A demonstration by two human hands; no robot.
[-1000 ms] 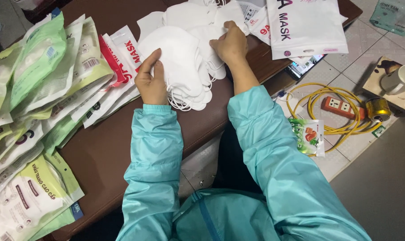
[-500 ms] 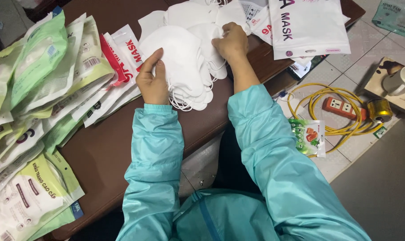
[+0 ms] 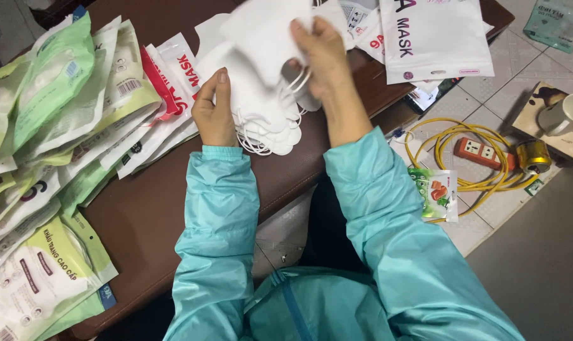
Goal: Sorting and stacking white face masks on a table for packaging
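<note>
Head view: right hand (image 3: 324, 60) is grasping one white mask (image 3: 264, 35), lifted just above the stack (image 3: 261, 117); left hand (image 3: 214, 113) lies flat, pressing the stack on the brown bench (image 3: 166, 208); better to peel slowly so loops do not tangle; packets (image 3: 59, 120) lie left; tiled floor (image 3: 488, 101) carries a yellow cable (image 3: 453, 136) and mug (image 3: 567, 113).

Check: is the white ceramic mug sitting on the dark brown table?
No, the white ceramic mug stands on a small board on the tiled floor, right of the dark brown table.
</note>
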